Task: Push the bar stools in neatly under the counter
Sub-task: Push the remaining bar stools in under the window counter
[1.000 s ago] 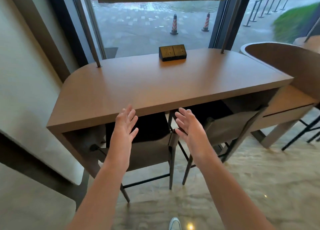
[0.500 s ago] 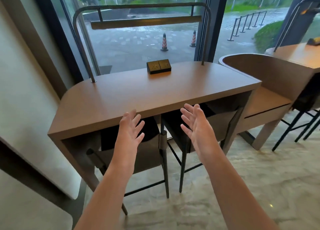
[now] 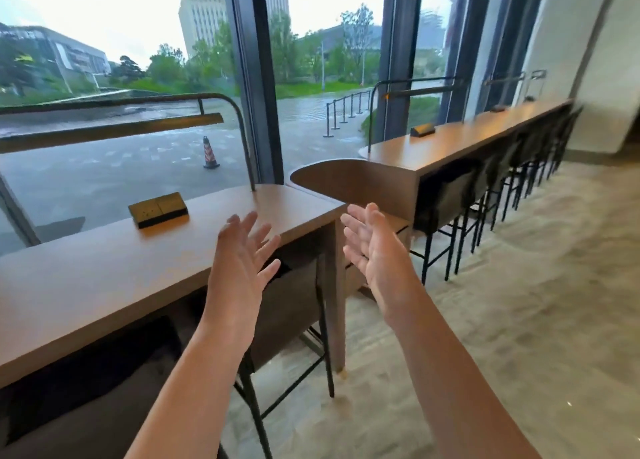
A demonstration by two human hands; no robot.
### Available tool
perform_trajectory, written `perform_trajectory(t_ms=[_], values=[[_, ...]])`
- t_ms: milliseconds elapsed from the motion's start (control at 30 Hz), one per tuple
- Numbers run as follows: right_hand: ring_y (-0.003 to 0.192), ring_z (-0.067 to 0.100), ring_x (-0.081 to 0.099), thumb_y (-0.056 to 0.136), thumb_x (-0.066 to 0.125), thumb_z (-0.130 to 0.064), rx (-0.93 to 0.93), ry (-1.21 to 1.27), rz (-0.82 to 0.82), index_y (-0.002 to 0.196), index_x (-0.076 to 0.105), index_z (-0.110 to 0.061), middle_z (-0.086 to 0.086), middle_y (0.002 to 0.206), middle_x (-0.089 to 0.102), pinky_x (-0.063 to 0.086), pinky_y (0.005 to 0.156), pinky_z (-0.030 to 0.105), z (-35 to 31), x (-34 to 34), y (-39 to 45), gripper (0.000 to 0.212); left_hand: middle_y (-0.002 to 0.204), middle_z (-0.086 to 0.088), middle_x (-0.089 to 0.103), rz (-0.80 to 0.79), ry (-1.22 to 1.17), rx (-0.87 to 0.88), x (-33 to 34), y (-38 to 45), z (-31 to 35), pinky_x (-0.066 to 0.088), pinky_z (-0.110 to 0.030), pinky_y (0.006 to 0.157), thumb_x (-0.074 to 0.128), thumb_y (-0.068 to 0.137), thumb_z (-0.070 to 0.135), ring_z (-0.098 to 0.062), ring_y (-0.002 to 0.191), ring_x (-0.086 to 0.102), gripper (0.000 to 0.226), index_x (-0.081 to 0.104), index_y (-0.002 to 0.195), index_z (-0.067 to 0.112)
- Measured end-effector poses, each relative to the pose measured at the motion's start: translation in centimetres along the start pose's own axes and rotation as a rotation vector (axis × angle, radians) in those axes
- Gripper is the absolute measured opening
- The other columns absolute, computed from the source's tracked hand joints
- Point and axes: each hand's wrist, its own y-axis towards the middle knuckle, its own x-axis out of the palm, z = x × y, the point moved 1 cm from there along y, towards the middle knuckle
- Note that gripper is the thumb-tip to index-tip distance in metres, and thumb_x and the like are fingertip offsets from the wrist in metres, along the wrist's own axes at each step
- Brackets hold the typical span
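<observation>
Floor-to-ceiling windows [image 3: 145,78] back the scene, with wet pavement and a striped traffic cone [image 3: 210,153] outside. Landmark: the near wooden counter [image 3: 114,268], a long slab whose long axis runs from lower left up to its rounded end at right of centre. A brass-topped socket block [image 3: 158,209] sits on the counter top toward the window side, and a curved metal rail [image 3: 239,119] rises from the counter's far end.

Two bar stools are tucked under the counter. The near stool [image 3: 294,299] stands just inside the counter's end panel, backrest facing out toward the person, seat under the slab, thin black legs on the pale stone floor [image 3: 519,320]. A second stool [image 3: 86,372] sits further left under the counter; it is dark and in shadow, probably pushed in about as far, though its outline is hard to read.

Left hand [image 3: 242,251] hovers over the counter's front edge above the near stool, fingers spread and straight, holding nothing. Right hand [image 3: 372,247] hangs in the air just past the counter's end, palm turned inward, fingers relaxed and extended, touching nothing.

Beyond the counter's end runs a second long counter [image 3: 467,143] along the windows, with a row of dark stools [image 3: 502,181] under it.
</observation>
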Motion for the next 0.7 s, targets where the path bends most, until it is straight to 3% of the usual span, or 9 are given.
perform_trajectory(t_ms=[133, 233, 333, 533, 700], values=[[0.142, 0.016, 0.042, 0.103, 0.032, -0.051, -0.064, 0.032, 0.147, 0.148, 0.044, -0.019, 0.001, 0.151, 0.049, 0.031, 0.120, 0.044, -2.9, -8.0, 0.4, 0.057, 0.140, 0.002, 0.062, -0.146, -0.068, -0.066, 8.5, 1.0, -2.0, 0.036, -0.052, 0.116, 0.036, 0.098, 0.058, -0.019, 0.128, 0.060, 0.056, 0.053, 0.143, 0.028], [0.142, 0.016, 0.042, 0.105, 0.031, -0.046, -0.097, 0.058, 0.255, 0.149, 0.042, -0.015, 0.002, 0.150, 0.050, 0.032, 0.120, 0.040, -5.3, -13.5, -0.7, 0.055, 0.145, -0.001, 0.058, -0.255, -0.084, -0.108, 14.3, 1.0, -3.1, 0.034, -0.052, 0.117, 0.039, 0.092, 0.059, -0.021, 0.131, 0.057, 0.065, 0.051, 0.146, 0.024], [0.141, 0.016, 0.043, 0.106, 0.031, -0.042, -0.137, 0.075, 0.365, 0.149, 0.040, -0.016, 0.002, 0.148, 0.051, 0.033, 0.119, 0.038, -7.2, -18.0, -2.5, 0.051, 0.148, -0.001, 0.055, -0.367, -0.095, -0.149, 19.9, 0.6, -4.1, 0.034, -0.051, 0.118, 0.034, 0.100, 0.056, -0.021, 0.132, 0.055, 0.059, 0.050, 0.147, 0.024], [0.138, 0.012, 0.045, 0.105, 0.028, -0.049, -0.195, 0.013, 0.574, 0.152, 0.038, -0.020, -0.003, 0.149, 0.051, 0.034, 0.118, 0.038, -8.7, -24.0, -6.3, 0.057, 0.149, 0.000, 0.054, -0.562, -0.133, -0.205, 28.0, -0.9, -5.7, 0.032, -0.049, 0.119, 0.032, 0.103, 0.055, -0.019, 0.135, 0.052, 0.054, 0.052, 0.146, 0.028], [0.134, 0.013, 0.047, 0.105, 0.028, -0.048, -0.244, -0.018, 0.672, 0.153, 0.037, -0.018, 0.001, 0.151, 0.050, 0.036, 0.117, 0.040, -10.1, -26.2, -8.0, 0.058, 0.149, 0.003, 0.053, -0.651, -0.131, -0.180, 30.7, -1.7, -5.9, 0.032, -0.047, 0.117, 0.028, 0.105, 0.054, -0.016, 0.134, 0.053, 0.053, 0.048, 0.148, 0.030]])
